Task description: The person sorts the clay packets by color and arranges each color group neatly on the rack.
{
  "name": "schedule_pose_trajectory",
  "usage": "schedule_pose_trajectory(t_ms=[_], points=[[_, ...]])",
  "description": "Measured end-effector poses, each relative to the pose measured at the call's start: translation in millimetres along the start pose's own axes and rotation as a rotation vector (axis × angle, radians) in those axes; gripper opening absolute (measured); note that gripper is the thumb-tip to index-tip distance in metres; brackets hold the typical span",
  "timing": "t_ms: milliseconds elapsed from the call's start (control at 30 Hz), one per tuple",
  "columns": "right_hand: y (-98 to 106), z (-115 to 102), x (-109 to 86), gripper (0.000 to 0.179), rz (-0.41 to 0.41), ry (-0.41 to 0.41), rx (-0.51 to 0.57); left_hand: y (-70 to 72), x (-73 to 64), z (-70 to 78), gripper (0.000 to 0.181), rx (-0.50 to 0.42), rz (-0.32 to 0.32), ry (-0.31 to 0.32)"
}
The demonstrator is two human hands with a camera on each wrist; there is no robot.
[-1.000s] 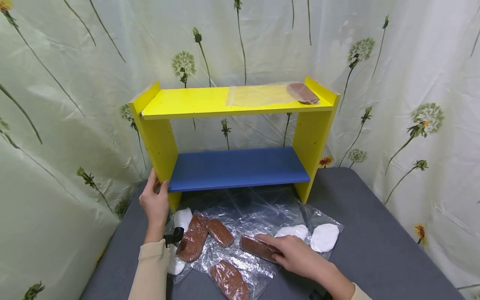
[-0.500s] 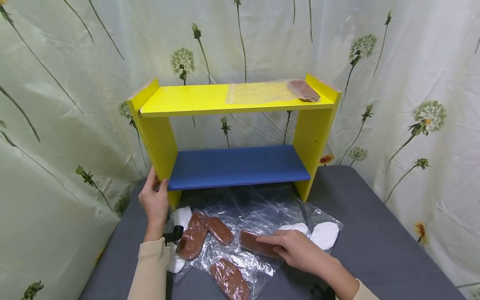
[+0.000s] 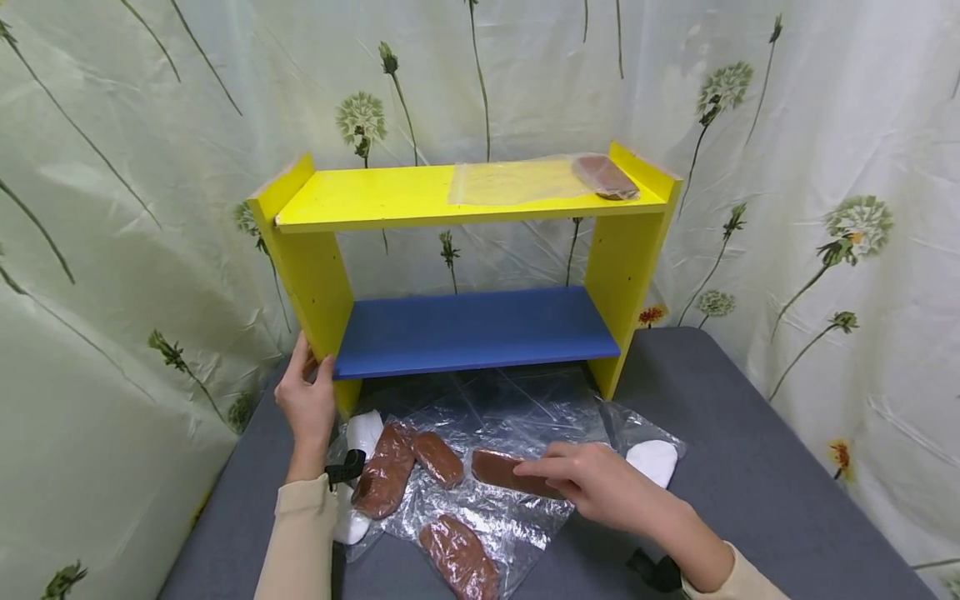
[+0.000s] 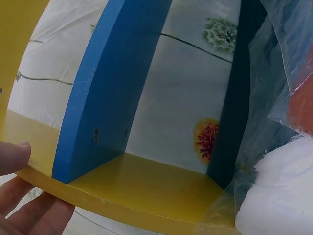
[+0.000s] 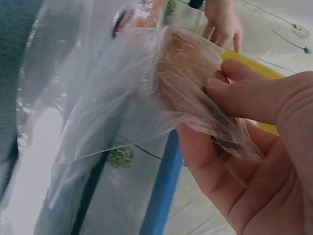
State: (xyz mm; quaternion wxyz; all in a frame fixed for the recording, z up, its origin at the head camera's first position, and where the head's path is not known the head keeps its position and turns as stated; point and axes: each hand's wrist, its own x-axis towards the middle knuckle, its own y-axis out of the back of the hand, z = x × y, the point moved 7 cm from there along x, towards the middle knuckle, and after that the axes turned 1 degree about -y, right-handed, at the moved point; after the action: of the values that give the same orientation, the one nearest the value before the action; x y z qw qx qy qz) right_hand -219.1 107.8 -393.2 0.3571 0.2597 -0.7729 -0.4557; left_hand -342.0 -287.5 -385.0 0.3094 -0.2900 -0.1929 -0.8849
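Observation:
A small shelf unit with yellow side panels (image 3: pixel 311 292), a yellow top board (image 3: pixel 375 196) and a blue lower board (image 3: pixel 480 329) stands on the dark table. My left hand (image 3: pixel 306 412) grips its left side panel near the blue board, thumb inside and fingers outside in the left wrist view. In front of the unit, my right hand (image 3: pixel 607 487) pinches a brown clay-like slab (image 3: pixel 495 471) in a see-through plastic bag (image 5: pixel 122 83). In the right wrist view, thumb and fingers hold the bagged slab's end and some loose film.
Several bagged brown pieces, including one lying in front (image 3: pixel 459 554), and bagged white lumps, such as one at right (image 3: pixel 652 461), lie on the grey table (image 3: pixel 750 500). Another bagged brown slab (image 3: pixel 606 177) rests on the top board. A flowered curtain (image 3: pixel 465 100) hangs behind.
My right hand has moved slightly up and left with the bagged slab, which has swung nearer to level. My left hand keeps its grip on the side panel.

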Motion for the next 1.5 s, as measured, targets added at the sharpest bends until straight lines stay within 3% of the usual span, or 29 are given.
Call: schedule_pose_trajectory(t_ms=[767,900,1233,1500], points=[[72.2,-20.7,27.9,0.055,0.167,0.136,-0.03,-0.4,-1.0,-5.0,0.066,-0.01,-0.004,0.038],[83.6,-25.2,33.3,0.052,0.202,0.19,-0.049,-0.4,-0.7,-5.2,0.065,-0.015,-0.003,0.037],[108.2,-34.5,47.0,0.057,0.247,0.238,-0.1,-2.1,1.3,-2.2,0.066,-0.023,-0.012,0.033],[139.8,-44.2,65.8,0.055,0.339,0.265,-0.123,-0.4,1.2,-0.6,0.066,-0.005,-0.006,0.016]])
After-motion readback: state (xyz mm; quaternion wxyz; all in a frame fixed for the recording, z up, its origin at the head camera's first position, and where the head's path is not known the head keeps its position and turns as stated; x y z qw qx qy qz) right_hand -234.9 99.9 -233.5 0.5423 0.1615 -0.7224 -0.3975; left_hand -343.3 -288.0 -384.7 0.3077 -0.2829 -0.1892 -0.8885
